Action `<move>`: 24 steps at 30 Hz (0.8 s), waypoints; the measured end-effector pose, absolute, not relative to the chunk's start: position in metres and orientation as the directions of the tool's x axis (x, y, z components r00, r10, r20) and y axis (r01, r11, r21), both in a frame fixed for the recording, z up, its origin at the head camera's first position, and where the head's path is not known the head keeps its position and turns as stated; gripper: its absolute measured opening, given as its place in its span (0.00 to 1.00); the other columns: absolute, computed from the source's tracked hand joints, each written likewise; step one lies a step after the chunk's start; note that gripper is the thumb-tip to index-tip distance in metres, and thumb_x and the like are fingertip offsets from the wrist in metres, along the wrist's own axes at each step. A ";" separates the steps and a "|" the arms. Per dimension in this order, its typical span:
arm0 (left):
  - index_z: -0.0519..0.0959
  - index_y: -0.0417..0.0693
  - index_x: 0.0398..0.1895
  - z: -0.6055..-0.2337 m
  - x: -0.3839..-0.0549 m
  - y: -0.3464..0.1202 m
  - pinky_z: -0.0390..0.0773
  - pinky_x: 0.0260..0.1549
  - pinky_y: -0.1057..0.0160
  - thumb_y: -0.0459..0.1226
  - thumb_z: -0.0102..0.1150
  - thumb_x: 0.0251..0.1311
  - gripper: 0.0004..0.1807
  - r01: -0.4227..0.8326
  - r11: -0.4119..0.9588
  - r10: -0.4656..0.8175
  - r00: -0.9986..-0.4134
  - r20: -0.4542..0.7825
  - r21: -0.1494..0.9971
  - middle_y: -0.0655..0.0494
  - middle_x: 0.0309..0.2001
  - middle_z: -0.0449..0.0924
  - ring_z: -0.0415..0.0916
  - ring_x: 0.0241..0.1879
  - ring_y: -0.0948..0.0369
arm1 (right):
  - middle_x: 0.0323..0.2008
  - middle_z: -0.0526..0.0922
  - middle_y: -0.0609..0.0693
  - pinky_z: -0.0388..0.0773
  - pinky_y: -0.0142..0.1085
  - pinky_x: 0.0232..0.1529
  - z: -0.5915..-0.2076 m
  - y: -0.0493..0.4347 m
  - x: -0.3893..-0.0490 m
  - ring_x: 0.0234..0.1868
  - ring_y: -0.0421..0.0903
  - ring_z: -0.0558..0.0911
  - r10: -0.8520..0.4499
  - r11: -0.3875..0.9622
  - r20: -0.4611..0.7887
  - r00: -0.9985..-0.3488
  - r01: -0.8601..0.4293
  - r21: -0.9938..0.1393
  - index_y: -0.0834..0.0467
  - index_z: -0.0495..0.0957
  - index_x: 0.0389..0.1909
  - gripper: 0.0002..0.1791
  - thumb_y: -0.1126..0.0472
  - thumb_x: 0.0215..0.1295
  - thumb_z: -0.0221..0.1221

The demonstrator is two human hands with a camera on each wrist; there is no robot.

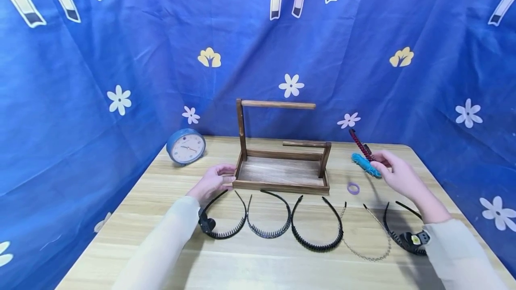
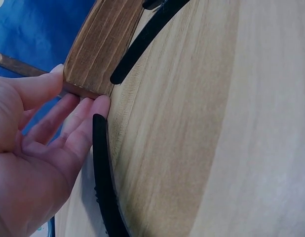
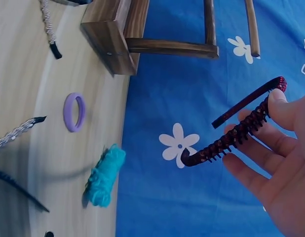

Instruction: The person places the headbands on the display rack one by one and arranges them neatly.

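Note:
A dark red and black headband [image 3: 236,133] with teeth is pinched between thumb and fingers of my right hand [image 1: 393,171]. It is held up over the right side of the table, above a turquoise yarn bundle [image 1: 366,164]. My left hand [image 1: 215,177] grips the left end of a brown wooden rack [image 1: 282,187]. In the left wrist view, its thumb lies at one edge of the rack's end and its fingertips [image 2: 100,104] at the other. The rack has a tray base and two horizontal bars, a tall one at left and a low one at right.
In front of the rack lies a row of several headbands, among them a black beaded one [image 1: 318,248] and a thin silvery one [image 1: 372,258]. A purple ring [image 1: 353,188] lies right of the rack. A blue clock [image 1: 187,147] stands at the back left. Blue patterned cloth [image 1: 258,57] surrounds the table.

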State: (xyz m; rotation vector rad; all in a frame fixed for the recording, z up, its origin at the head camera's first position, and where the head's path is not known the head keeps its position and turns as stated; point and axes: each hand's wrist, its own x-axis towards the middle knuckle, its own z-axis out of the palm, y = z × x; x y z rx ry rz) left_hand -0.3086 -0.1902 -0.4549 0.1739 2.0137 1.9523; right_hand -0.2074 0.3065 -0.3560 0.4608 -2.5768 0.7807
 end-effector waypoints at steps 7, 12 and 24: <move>0.63 0.31 0.61 -0.457 -0.307 -0.194 0.78 0.47 0.49 0.23 0.54 0.56 0.27 -0.089 0.024 0.338 -0.937 -0.092 0.996 0.36 0.59 0.64 0.69 0.52 0.45 | 0.35 0.81 0.56 0.78 0.36 0.32 -0.353 0.300 -0.222 0.34 0.52 0.79 -0.187 0.772 0.476 -0.859 -0.428 -0.470 0.63 0.74 0.46 0.10 0.64 0.66 0.54; 0.64 0.31 0.60 -0.459 -0.307 -0.191 0.79 0.46 0.49 0.23 0.55 0.55 0.27 -0.084 0.030 0.334 -0.938 -0.089 0.996 0.35 0.58 0.66 0.71 0.51 0.45 | 0.34 0.80 0.55 0.78 0.44 0.34 -0.351 0.296 -0.228 0.35 0.54 0.79 -0.164 0.774 0.466 -0.869 -0.407 -0.485 0.62 0.72 0.48 0.11 0.62 0.68 0.53; 0.61 0.32 0.63 -0.459 -0.309 -0.191 0.76 0.49 0.47 0.23 0.52 0.58 0.28 -0.126 0.068 0.292 -0.946 -0.140 0.990 0.34 0.62 0.60 0.66 0.55 0.43 | 0.33 0.79 0.55 0.70 0.28 0.29 -0.332 0.274 -0.262 0.32 0.48 0.76 -0.119 0.710 0.503 -0.856 -0.427 -0.560 0.62 0.73 0.47 0.12 0.59 0.69 0.52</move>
